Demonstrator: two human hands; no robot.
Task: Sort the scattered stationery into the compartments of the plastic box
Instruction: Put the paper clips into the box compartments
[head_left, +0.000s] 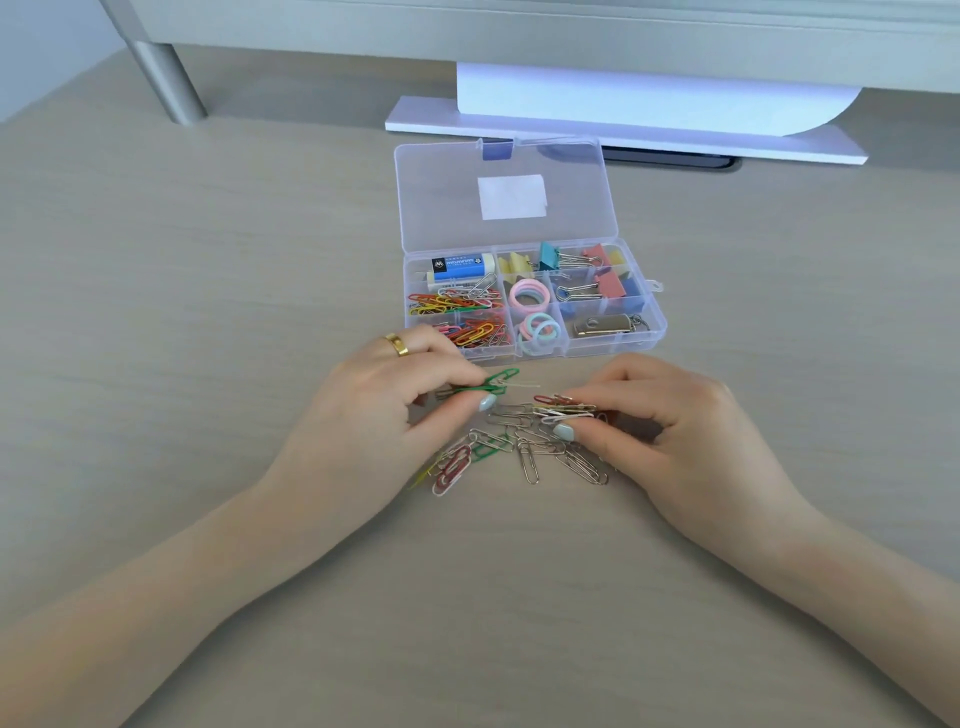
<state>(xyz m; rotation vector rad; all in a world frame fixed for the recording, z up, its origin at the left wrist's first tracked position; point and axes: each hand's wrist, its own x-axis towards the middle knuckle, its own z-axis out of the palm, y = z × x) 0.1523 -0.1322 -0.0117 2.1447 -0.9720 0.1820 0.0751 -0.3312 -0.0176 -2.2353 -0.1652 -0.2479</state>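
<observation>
You were midway through gathering paper clips. Your left hand (384, 395) pinched a small bunch with a green clip (498, 378) sticking out toward 2 o'clock, thumb and fingers curled round it. Your right hand (670, 421) pinched a second bunch of mixed clips (563, 408) between thumb and fingertips, just above the surface (208, 260).

Between and below the two hands, a loose pile of clips (524, 447) lay on the surface, mostly bare metal ones with a few red, white and green at its 8 o'clock edge.

The box (660, 332) stood open just beyond your hands at 12 o'clock, lid (504, 171) tipped back. Its left compartments held coloured clips (462, 304), with an eraser (460, 266) behind them; rings (530, 296) filled the middle, and binder clips (576, 270) and a metal USB stick (602, 325) sat to the right.

By my reading, the next move called for carrying each bunch up to the clip compartments at the box's 9 o'clock side and letting go low, so none bounced into the rings. The remaining pile would then need another pass or two.
</observation>
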